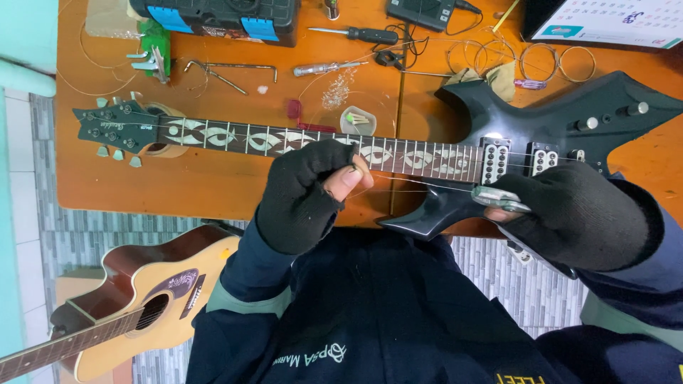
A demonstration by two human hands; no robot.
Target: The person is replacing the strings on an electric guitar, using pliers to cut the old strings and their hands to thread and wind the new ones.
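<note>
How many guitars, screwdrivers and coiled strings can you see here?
Guitars: 2, a black electric guitar on the table and a tan acoustic guitar on the floor.
Screwdrivers: 3, black-handled, clear-handled, small purple.
Coiled strings: 3.
Total: 8

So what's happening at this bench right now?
A person in dark fingerless gloves is working on a black electric guitar lying across an orange table. The left hand pinches a thin guitar string above the fretboard, while the right hand holds a small metal tool near the pickups, at the string's other end. Screwdrivers, coiled strings and a tool case lie behind the guitar. An acoustic guitar sits lower left.
</note>
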